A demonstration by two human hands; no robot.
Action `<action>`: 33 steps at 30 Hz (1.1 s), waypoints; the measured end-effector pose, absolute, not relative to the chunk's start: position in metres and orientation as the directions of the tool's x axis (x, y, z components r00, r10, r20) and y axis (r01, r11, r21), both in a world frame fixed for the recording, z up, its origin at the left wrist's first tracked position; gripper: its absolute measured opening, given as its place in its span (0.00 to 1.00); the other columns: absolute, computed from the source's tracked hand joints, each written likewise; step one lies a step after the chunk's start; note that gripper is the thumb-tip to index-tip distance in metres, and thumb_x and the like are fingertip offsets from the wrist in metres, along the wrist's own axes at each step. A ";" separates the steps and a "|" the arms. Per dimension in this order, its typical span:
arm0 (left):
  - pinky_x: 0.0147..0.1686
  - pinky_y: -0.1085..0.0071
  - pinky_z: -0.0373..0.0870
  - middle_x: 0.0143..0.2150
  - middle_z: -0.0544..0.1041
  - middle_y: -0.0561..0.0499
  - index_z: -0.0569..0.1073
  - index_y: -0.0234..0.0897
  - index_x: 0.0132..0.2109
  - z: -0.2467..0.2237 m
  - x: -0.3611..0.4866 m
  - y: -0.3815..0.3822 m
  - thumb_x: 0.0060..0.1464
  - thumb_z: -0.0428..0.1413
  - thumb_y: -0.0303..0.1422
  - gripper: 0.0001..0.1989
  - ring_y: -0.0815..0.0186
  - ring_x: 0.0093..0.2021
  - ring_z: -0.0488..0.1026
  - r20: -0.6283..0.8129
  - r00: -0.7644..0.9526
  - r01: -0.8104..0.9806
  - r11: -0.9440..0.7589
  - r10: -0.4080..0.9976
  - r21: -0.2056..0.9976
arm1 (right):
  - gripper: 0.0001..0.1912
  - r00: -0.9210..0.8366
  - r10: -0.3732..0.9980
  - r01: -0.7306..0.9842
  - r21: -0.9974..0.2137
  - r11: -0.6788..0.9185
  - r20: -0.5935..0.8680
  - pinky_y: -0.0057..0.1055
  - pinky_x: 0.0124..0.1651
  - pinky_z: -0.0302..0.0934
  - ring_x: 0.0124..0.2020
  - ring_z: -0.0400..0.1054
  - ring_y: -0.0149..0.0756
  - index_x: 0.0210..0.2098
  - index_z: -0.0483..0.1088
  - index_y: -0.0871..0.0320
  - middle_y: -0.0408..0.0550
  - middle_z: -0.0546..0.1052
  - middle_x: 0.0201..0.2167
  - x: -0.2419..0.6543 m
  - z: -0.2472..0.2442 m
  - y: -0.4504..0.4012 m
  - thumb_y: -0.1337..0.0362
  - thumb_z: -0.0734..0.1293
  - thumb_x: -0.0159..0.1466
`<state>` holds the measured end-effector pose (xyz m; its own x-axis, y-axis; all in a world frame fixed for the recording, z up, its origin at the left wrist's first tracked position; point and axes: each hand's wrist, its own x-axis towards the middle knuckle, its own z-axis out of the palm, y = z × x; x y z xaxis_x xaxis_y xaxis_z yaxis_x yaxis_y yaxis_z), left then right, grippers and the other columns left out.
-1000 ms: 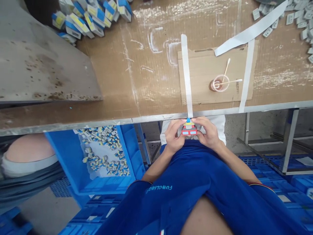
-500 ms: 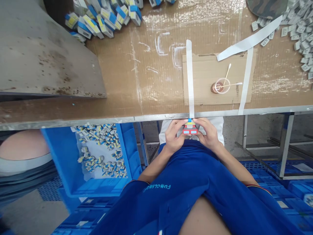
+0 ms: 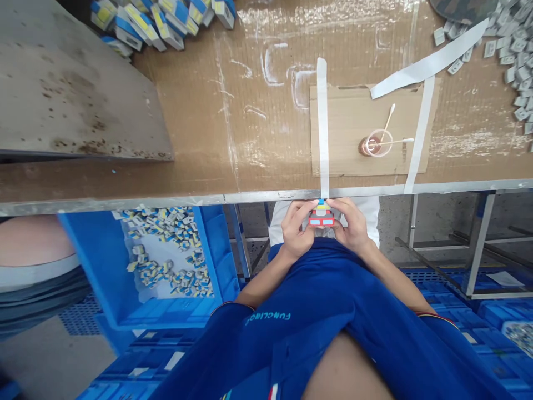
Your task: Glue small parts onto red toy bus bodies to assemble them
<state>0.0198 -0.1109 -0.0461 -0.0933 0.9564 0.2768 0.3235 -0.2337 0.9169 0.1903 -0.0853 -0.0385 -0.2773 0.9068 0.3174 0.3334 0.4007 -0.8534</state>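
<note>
Just below the table edge, in front of my lap, a small plastic piece [image 3: 321, 221] is held between both hands. It has a red base with two pale windows, a grey middle, and yellow and blue at the top. My left hand [image 3: 298, 230] pinches it from the left, and my right hand [image 3: 351, 226] pinches it from the right. Fingertips of both hands meet near its blue top. Its underside is hidden by the fingers.
On the table, a taped cardboard sheet [image 3: 345, 161] carries a small clear cup [image 3: 381, 145] with cotton swabs. Blue, yellow and grey parts [image 3: 166, 22] lie back left, grey parts [image 3: 520, 72] right. A blue crate [image 3: 222, 250] of small parts stands below left. Another person's arm [image 3: 37, 241] shows far left.
The whole view has shifted slightly. Both hands keep their pinch on the plastic piece, which has hardly moved between them.
</note>
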 end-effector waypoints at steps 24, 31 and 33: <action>0.41 0.68 0.80 0.47 0.80 0.47 0.76 0.44 0.64 -0.047 0.021 -0.110 0.67 0.60 0.39 0.20 0.64 0.43 0.80 0.242 -0.093 0.287 -0.206 0.966 0.935 | 0.26 -0.181 0.932 0.436 -0.824 0.361 0.313 0.44 0.48 0.80 0.48 0.80 0.45 0.68 0.70 0.45 0.52 0.82 0.48 0.188 -0.027 -0.091 0.63 0.68 0.72; 0.40 0.70 0.80 0.48 0.81 0.46 0.77 0.44 0.63 -0.046 0.019 -0.108 0.66 0.62 0.39 0.20 0.65 0.42 0.80 0.252 -0.089 0.270 -0.220 0.964 0.937 | 0.30 -0.168 0.934 0.397 -0.846 0.356 0.314 0.42 0.49 0.80 0.49 0.79 0.44 0.70 0.66 0.43 0.52 0.82 0.51 0.187 -0.025 -0.091 0.66 0.69 0.71; 0.40 0.70 0.80 0.48 0.81 0.46 0.77 0.45 0.63 -0.047 0.019 -0.107 0.66 0.62 0.39 0.21 0.65 0.43 0.80 0.254 -0.090 0.261 -0.223 0.963 0.939 | 0.29 -0.179 0.935 0.390 -0.850 0.353 0.306 0.42 0.49 0.80 0.49 0.79 0.44 0.70 0.67 0.43 0.52 0.82 0.51 0.187 -0.024 -0.091 0.66 0.69 0.71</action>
